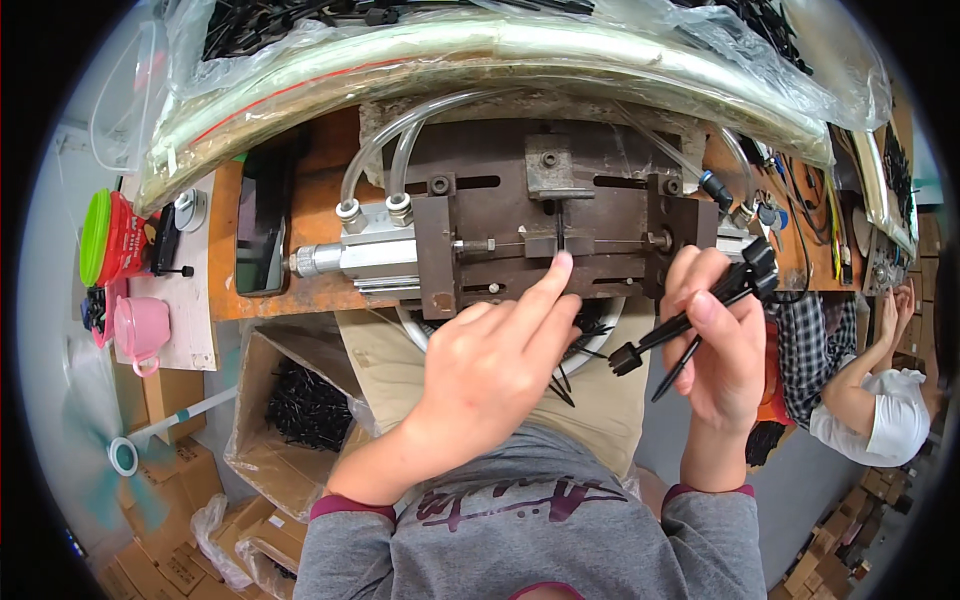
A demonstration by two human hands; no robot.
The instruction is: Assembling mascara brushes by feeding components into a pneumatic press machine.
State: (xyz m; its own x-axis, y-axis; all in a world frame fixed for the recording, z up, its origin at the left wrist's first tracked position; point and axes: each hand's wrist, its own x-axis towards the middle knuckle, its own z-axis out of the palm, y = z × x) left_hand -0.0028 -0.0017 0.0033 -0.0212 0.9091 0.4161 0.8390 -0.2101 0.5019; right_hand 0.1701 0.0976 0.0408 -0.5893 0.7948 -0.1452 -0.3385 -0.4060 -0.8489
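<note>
My left hand (495, 365) reaches over a dark metal fixture (480, 160). Its index finger is stretched out, the tip touching the lower end of a thin black part that stands in the slot of the fixture's centre block (540, 245). No object shows in that hand's grasp. My right hand (720, 350), to the right of the fixture, is closed round several black plastic stems (660, 345) with ribbed, knob-like ends. A silver pneumatic cylinder (380, 262) joins the fixture's left side, with clear hoses running up from it. A metal clamp block (549, 165) sits above the slot.
A clear plastic bag (480, 45) of black parts lies along the back. A dark phone (264, 225) rests left of the fixture. Below left is a carton (265, 390) of black pieces. A pink cup (142, 328) and a fan (122, 457) are farther left. Another person (870, 410) works at right.
</note>
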